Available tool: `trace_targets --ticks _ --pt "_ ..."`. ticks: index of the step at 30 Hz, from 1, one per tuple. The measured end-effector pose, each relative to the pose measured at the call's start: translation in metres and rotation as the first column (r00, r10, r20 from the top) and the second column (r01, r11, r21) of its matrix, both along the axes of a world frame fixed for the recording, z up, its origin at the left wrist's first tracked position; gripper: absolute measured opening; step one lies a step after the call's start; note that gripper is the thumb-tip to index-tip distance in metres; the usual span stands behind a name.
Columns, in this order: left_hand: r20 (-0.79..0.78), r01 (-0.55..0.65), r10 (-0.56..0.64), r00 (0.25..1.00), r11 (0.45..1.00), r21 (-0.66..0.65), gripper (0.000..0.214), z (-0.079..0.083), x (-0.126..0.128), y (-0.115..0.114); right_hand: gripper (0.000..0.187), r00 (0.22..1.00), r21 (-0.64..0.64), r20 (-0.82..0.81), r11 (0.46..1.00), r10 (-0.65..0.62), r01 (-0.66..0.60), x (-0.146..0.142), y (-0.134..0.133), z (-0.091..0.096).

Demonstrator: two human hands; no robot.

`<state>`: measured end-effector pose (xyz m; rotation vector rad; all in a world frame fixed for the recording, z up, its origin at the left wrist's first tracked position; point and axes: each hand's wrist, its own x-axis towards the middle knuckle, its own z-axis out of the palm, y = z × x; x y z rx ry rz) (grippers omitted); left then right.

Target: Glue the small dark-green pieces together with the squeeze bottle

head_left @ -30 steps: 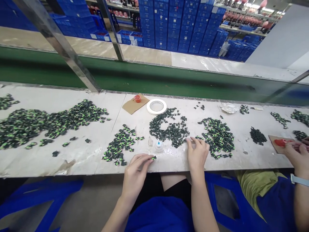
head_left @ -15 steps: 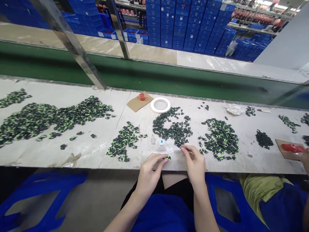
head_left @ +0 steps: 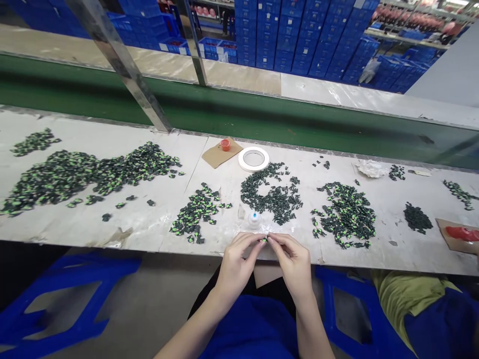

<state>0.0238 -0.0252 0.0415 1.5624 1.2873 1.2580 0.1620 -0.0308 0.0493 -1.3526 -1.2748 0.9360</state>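
My left hand [head_left: 239,262] pinches a small black-and-green part [head_left: 264,240] between thumb and fingertips, just above the table's front edge. The fingertips of my right hand [head_left: 294,262] are pinched together and meet the part from the other side; whatever they grip is too small and covered to make out. Just beyond the fingers stands a small white bottle with a blue tip [head_left: 255,219]. Behind it spreads a pile of small dark pieces [head_left: 279,202]. Black-and-green parts lie in one heap to the left [head_left: 196,212] and another to the right [head_left: 348,214].
A roll of white tape [head_left: 253,168] and a red-lidded pot [head_left: 225,145] on cardboard [head_left: 214,157] sit at the back. A large heap of parts [head_left: 56,179] covers the left. At right are crumpled white paper [head_left: 370,168] and a co-worker's yellow-green clothing [head_left: 411,294].
My right hand has moved left from the near edge of the dark-piece pile to meet my left hand at the part. The whole view has shifted slightly; the co-worker's hand has left the picture.
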Motion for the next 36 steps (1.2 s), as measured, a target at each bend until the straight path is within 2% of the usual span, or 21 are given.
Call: trace_targets --ticks 3,6,11,15,18,20,25,31,36 --pt "0.062 -0.003 0.009 0.998 0.995 -0.101 0.013 -0.001 0.002 0.0 0.013 1.0 -0.011 -0.003 1.0 0.021 -0.021 0.0 -0.002 -0.001" --pt "0.12 -0.005 0.026 0.992 0.984 -0.176 0.015 0.0 0.004 0.001 0.012 0.998 0.083 0.059 0.997 0.0 -0.005 -0.001 -0.004 0.0" --pt "0.164 -0.021 0.054 0.985 0.981 -0.191 0.018 0.001 0.009 0.0 0.013 0.989 0.235 0.124 0.97 -0.086 0.055 -0.005 -0.005 -0.004" --pt "0.161 -0.034 0.065 0.985 0.981 -0.193 0.016 -0.001 0.012 -0.002 0.014 0.986 0.271 0.133 0.961 -0.099 0.06 -0.005 -0.006 -0.006" --pt "0.128 -0.027 0.048 0.991 0.986 -0.163 0.014 0.0 0.01 -0.002 0.012 0.99 0.241 0.13 0.97 -0.056 0.023 0.001 -0.007 -0.005" --pt "0.114 0.027 -0.012 0.993 0.991 -0.13 0.013 0.004 0.007 0.0 0.011 0.993 0.184 0.114 0.983 -0.001 -0.02 0.008 -0.007 -0.004" --pt "0.099 0.156 -0.148 0.984 0.985 -0.078 0.011 0.013 0.001 0.004 0.033 0.995 0.08 0.02 0.992 0.096 -0.097 0.022 -0.004 -0.004" --pt "0.086 0.16 -0.154 0.984 0.984 -0.072 0.01 0.02 0.003 0.0 0.024 0.997 0.074 -0.063 0.996 0.047 -0.043 0.018 -0.003 -0.003" --pt "0.09 0.095 -0.093 0.992 0.995 -0.014 0.011 0.018 0.008 -0.006 0.02 0.985 0.029 -0.168 0.999 0.033 -0.029 0.016 -0.002 -0.002"
